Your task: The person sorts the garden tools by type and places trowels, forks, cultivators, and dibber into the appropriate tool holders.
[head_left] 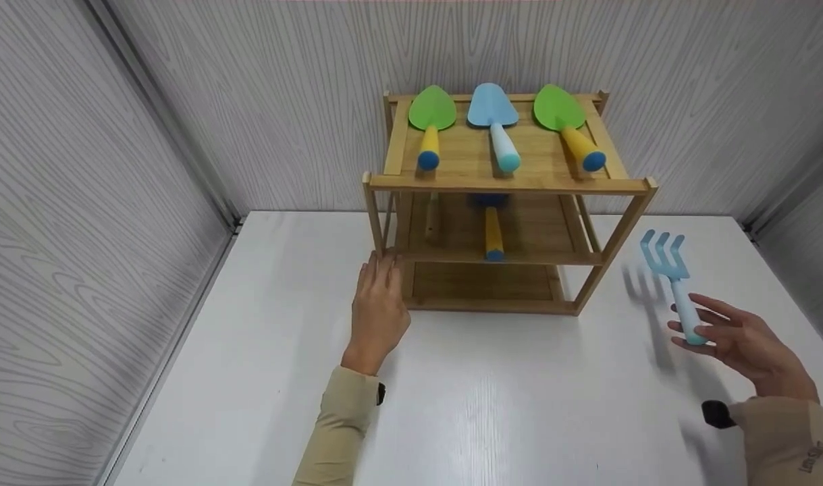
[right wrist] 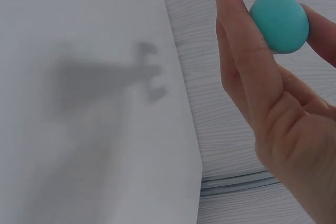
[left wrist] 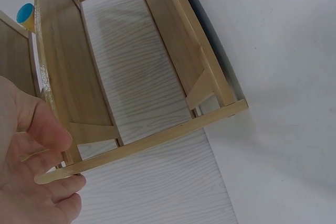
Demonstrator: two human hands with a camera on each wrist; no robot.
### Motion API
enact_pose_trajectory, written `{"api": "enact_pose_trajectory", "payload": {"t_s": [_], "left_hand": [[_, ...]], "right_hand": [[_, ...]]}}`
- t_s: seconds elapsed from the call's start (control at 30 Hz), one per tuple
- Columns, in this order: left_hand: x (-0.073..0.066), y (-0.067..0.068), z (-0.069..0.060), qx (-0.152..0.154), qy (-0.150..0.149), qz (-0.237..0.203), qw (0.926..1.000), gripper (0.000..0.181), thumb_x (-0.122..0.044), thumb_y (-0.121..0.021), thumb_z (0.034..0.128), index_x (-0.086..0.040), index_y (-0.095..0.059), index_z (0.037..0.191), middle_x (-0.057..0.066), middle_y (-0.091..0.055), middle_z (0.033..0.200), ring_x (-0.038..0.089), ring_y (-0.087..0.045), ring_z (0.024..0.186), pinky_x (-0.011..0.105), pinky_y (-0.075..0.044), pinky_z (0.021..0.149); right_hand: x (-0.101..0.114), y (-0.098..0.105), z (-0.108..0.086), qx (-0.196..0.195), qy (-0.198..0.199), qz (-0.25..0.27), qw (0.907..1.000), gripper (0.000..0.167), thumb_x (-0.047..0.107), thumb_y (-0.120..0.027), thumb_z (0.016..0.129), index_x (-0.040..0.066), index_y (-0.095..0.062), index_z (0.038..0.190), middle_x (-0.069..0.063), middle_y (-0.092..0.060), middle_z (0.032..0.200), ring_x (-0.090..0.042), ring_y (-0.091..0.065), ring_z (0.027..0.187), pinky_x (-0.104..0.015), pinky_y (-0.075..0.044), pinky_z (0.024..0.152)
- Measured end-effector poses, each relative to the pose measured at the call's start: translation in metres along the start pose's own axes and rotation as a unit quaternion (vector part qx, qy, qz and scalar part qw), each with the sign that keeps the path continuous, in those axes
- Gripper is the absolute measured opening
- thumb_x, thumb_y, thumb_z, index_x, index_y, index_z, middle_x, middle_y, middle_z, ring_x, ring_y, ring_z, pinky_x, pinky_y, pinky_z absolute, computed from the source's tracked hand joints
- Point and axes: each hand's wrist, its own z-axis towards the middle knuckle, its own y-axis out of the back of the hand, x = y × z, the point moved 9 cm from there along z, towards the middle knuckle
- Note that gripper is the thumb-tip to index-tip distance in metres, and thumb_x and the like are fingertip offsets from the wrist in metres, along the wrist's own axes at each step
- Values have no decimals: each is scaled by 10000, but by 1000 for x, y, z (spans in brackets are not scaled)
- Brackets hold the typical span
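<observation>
My left hand (head_left: pixel 379 307) grips the front left post of a three-tier wooden rack (head_left: pixel 462 148). In the left wrist view its thumb and fingers (left wrist: pixel 68 184) lie on either side of that post. Off to the rack's right, my right hand (head_left: pixel 755 344) holds a light blue hand rake (head_left: pixel 674 270) by its handle, above the table, with the tines pointing away. The right wrist view shows the handle's round turquoise end (right wrist: pixel 279 23) between thumb and fingers; the rest of the rake is hidden there.
On the top tier lie a green trowel (head_left: pixel 433 108), a light blue trowel (head_left: pixel 492 106) and another green trowel (head_left: pixel 558 108). The middle tier bears a yellow-handled tool (head_left: pixel 493 233) and a dim, slender handle (head_left: pixel 432 219). Grey wood-grain panels (head_left: pixel 283 101) enclose the white table (head_left: pixel 492 398).
</observation>
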Motion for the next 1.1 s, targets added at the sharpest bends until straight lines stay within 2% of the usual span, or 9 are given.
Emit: {"api": "enact_pose_trajectory", "payload": {"t_s": [0.37, 0.6, 0.77, 0.93, 1.1], "left_hand": [[1, 0, -2, -15, -7, 111, 9999, 544, 189, -564, 840, 92, -528, 1374, 244, -517, 1401, 495, -429, 1361, 596, -362, 1107], [-1, -1, -1, 78, -13, 168, 9998, 553, 178, -585, 839, 99, -520, 1383, 252, -513, 1400, 497, -421, 1366, 587, -355, 1115], [-1, -2, 1, 135, 24, 140, 9998, 537, 178, -573, 842, 101, -519, 1371, 246, -512, 1399, 489, -419, 1370, 575, -348, 1124], [0, 0, 0, 59, 34, 138, 9999, 538, 181, -582, 829, 103, -526, 1358, 248, -514, 1396, 491, -426, 1363, 580, -351, 1122], [-1, -1, -1, 6, 8, 75, 10000, 531, 182, -588, 829, 102, -529, 1351, 246, -512, 1396, 500, -422, 1363, 591, -349, 1118]], "right_hand": [[5, -23, -1, 360, 317, -196, 9987, 645, -253, -314, 956, 122, -633, 1372, -101, -652, 1266, -348, -692, 1093, -492, -572, 865], [5, -31, -6, 340, 434, -601, 9967, 641, -240, -345, 963, 143, -614, 1401, -81, -643, 1271, -316, -698, 1083, -480, -575, 859], [6, -42, -14, 665, 766, -890, 9909, 677, -264, -327, 944, 96, -525, 1481, -102, -622, 1325, -319, -685, 1113, -492, -565, 871], [4, -50, -20, 952, 956, -1035, 9854, 710, -289, -310, 926, 44, -407, 1545, -118, -590, 1394, -314, -664, 1153, -506, -546, 897], [0, -49, -28, 744, 1062, -1411, 9815, 704, -283, -342, 923, 19, -358, 1559, -100, -579, 1406, -287, -664, 1141, -493, -560, 882]]}}
